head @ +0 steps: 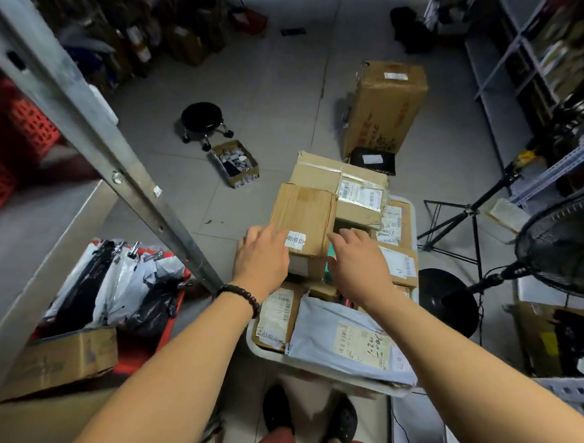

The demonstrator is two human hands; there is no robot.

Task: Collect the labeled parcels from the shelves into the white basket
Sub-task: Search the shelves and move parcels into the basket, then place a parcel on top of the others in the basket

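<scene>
Cardboard box (304, 215) with a small white label (295, 239) on its near top edge sits highest on the heap in the white basket (314, 368). Left hand (262, 258) lies flat over the box's near left corner, fingers fairly straight, tips reaching the label. Dark bead bracelet (244, 296) at that wrist. Right hand (357, 262) is at the box's right side, fingers loosely extended and holding nothing. Its thumb is close to the lower right edge; contact unclear. Neither hand wraps the box.

Basket is heaped. A larger taped carton (322, 175) with a printed label lies behind the box, and flat brown parcels (401, 263) lie along the right rim. Nearest is a grey poly mailer (339, 337) with handwriting on its label, with a labelled brown packet (276, 316) just left of it.

Slanting metal shelf upright (96, 139) runs just left of the left forearm, with a red crate (144, 352) of bagged parcels at its foot. On the right, a black fan (567, 240), its round base (447, 301) and a tripod (465, 215) stand near the basket's right rim.

Grey tiled floor (272, 96) lies open beyond the basket. Black stool (203, 117), small open box (234, 163) and tall carton (386, 105) stand farther off.
</scene>
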